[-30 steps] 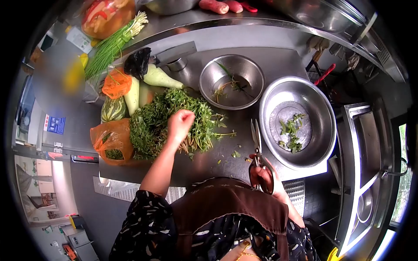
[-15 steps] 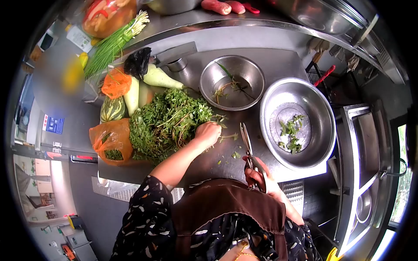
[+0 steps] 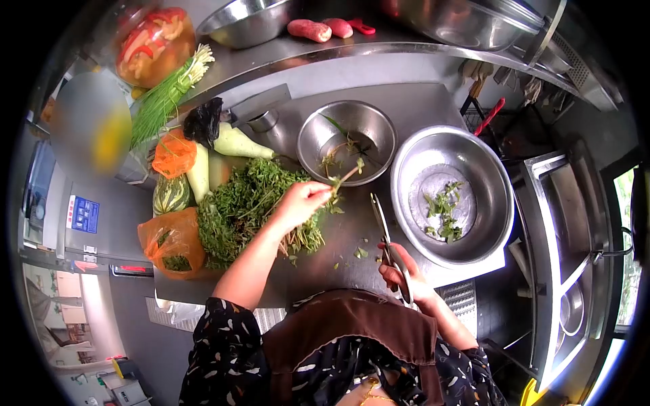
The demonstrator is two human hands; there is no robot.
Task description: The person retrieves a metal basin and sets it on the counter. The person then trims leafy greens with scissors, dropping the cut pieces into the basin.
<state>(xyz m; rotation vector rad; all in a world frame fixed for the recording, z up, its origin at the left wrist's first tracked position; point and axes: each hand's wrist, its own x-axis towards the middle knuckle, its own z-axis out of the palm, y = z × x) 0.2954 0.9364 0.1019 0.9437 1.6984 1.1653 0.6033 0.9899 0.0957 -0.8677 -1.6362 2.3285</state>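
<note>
My left hand [image 3: 302, 203] pinches a leafy green sprig [image 3: 336, 191], whose stem points up to the right over the near rim of the smaller steel bowl [image 3: 378, 115]. Under and beside that hand spreads a big heap of leafy greens [image 3: 244, 206]. My right hand [image 3: 405, 272] is wrapped round the handles of the scissors [image 3: 381, 220], their blades pointing away from me. Trimmed sprigs [image 3: 444, 211] lie in the larger steel basin [image 3: 497, 196] on the right. The smaller bowl holds a few stems and a long green blade.
Beside the heap are an orange bag of greens [image 3: 175, 243], a striped squash [image 3: 171, 195], pale gourds [image 3: 240, 142] and a cleaver [image 3: 261, 101]. Spring onions [image 3: 166, 98] and red roots [image 3: 310, 30] lie on the raised shelf. A sink [image 3: 567, 210] stands at the right.
My left hand has moved off the heap's right edge, up and slightly left, with a sprig in its fingers. The scissors look more closed than one second ago. The view has shifted slightly.
</note>
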